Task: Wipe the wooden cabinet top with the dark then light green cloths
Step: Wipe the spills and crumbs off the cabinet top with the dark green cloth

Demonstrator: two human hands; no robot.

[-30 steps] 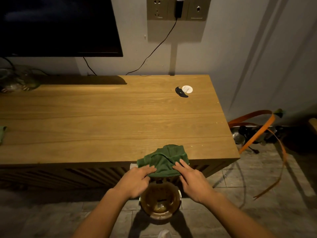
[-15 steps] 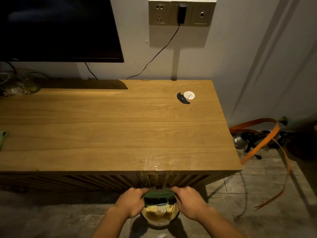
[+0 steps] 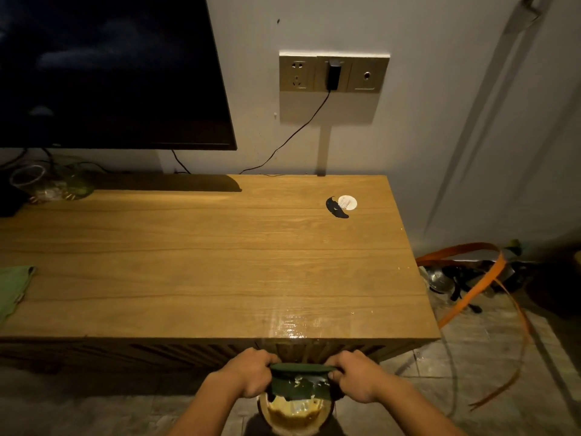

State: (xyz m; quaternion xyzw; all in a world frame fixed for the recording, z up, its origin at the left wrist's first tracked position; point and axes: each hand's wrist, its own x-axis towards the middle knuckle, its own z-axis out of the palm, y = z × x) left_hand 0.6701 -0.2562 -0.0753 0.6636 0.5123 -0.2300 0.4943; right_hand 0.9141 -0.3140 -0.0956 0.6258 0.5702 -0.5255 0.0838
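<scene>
Both hands are closed in fists on the dark green cloth [image 3: 298,383], the left hand [image 3: 248,372] gripping its left end and the right hand [image 3: 356,374] its right end, so the top edge is pulled into a tight, straight roll between them while the rest hangs limp below. Pale specks cling to the hanging fabric. Directly under it sits a round, glossy bowl [image 3: 295,416] on the floor, its inside yellowish and wet-looking. The cloth is held in front of the slatted wooden face of the cabinet, below the level of the bench [image 3: 188,262]. That top is a long rectangle of warm, matte wood with lengthwise grain, and a shiny wet streak [image 3: 287,325] marks its near edge just above the hands. A light green cloth [image 3: 12,289], soft and crumpled, lies at the far left edge. Near the back right corner rest a small white disc [image 3: 347,202] and a curved black piece [image 3: 334,209], touching. Clear glassware [image 3: 50,184] stands at the back left under a dark flat screen [image 3: 107,70].
</scene>
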